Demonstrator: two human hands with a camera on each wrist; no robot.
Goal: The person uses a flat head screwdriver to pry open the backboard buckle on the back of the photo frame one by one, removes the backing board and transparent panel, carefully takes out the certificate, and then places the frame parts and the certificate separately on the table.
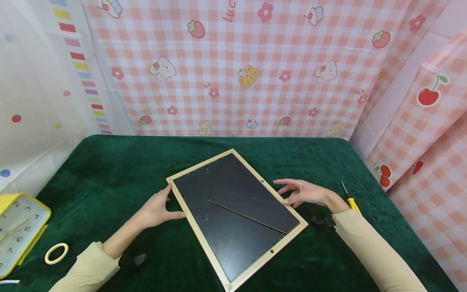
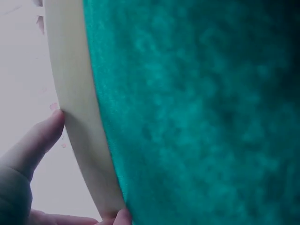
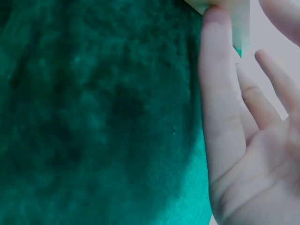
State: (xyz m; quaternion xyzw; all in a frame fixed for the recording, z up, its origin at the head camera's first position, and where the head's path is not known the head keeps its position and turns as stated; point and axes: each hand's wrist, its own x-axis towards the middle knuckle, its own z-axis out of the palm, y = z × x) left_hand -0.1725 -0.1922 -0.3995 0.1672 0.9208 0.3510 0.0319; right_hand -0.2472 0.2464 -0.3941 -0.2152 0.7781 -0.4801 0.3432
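A picture frame with a pale wooden border point(image 1: 202, 237) lies back side up, turned at an angle, in the head view. Its black backing board point(image 1: 233, 235) carries a black stand flap point(image 1: 262, 207). My left hand point(image 1: 158, 209) touches the frame's left side, with the thumb on the outer edge and fingertips near the upper-left corner. On the opposite side is my right hand point(image 1: 304, 192), its thumb against the border and the other fingers spread above the cloth. The left wrist view shows the left thumb point(image 2: 44, 136) touching the border.
Dark green cloth point(image 1: 120, 170) covers the table. To the left are a yellow clock point(image 1: 22, 231) and a cream ring point(image 1: 56, 254). A yellow-handled screwdriver point(image 1: 353, 205) lies beside the right forearm. A checked curtain point(image 1: 233, 101) hangs behind the table.
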